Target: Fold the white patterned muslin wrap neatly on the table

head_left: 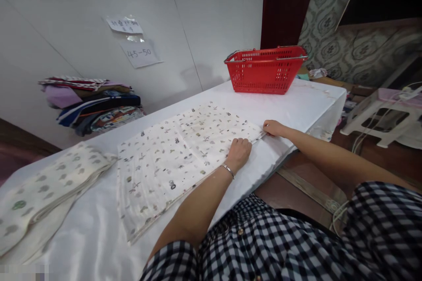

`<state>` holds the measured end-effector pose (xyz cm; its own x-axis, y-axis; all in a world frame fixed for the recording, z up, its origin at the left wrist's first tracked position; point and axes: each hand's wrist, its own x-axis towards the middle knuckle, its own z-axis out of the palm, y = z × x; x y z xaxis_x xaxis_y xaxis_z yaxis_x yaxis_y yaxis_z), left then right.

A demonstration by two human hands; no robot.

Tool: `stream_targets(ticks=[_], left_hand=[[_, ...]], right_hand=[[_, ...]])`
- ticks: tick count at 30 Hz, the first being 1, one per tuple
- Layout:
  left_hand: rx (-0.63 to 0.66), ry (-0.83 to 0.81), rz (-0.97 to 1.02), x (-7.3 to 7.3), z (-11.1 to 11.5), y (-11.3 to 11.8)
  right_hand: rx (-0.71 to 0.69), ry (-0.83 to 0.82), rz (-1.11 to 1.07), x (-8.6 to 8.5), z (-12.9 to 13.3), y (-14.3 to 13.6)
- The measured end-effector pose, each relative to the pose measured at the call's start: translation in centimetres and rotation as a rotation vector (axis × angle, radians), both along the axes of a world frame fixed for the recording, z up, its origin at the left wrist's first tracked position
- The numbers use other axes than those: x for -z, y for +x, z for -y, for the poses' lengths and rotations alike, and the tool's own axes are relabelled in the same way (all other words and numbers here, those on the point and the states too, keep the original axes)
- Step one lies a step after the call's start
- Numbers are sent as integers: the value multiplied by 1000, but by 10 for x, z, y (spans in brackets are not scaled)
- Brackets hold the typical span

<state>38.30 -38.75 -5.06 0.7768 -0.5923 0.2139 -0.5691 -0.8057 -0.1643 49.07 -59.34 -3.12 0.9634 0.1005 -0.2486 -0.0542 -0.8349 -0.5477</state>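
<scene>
On the white-covered tabletop (257, 107), the printed cloth (187, 149) runs lengthwise leftward from my right hand (273, 128), pinching its corner; my left hand (239, 153) curls on the near edge, grip hidden.

The spread cloth (187, 140) looks matt, the basket (260, 78) smooth plastic

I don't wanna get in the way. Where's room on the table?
There's bare tablecloth between the red basket and spread cloth, and more between the spread cloth and gray-print cloth, toward the near edge. It's crowded around the left hand and right hand, at the spread cloth's right end.
</scene>
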Motion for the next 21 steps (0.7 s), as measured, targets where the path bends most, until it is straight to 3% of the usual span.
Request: stream_targets(ticks=[8, 14, 21], left_hand=[[-156, -114, -77, 1, 7, 1], [-214, -84, -105, -1, 15, 1], [-81, -63, -13, -8, 16, -4]], right_hand=[[-9, 2, 13, 2, 1, -1], [-29, -14, 32, 4, 3, -1], [-71, -76, 116, -1, 3, -10]])
